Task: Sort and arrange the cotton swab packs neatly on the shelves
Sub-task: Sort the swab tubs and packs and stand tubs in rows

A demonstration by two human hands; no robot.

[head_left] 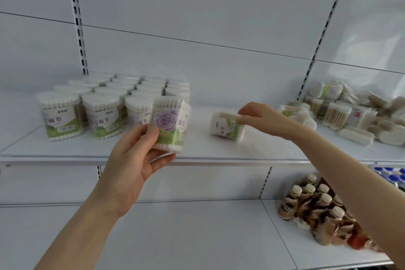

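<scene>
- on the upper shelf, over to the left, a neat block of packs stands upright in straight rows, green labels facing out; that part looks done.
- the left hand holds a rose-label pack upright just in front of the block's right end, thumb on the label side and fingers curled under its base. it hangs clear of the shelf, not yet set down.
- the right hand reaches to a tipped pack lying on its side mid-shelf, well apart from the block. thumb and fingertips look to pinch its right end, though blur softens the edges.
- far right on the same shelf sits a jumbled heap of swab packs, lying every which way and overlapping, mixed shapes and labels; none of it is sorted.
- the lower shelf carries brown bottles, no swab packs that i can see.
- my guess: somewhere past a third of the way. one tidy block is built, two packs are in hand, and the heap is the bulk of what is left, with bare shelf between block and heap to fill.
</scene>
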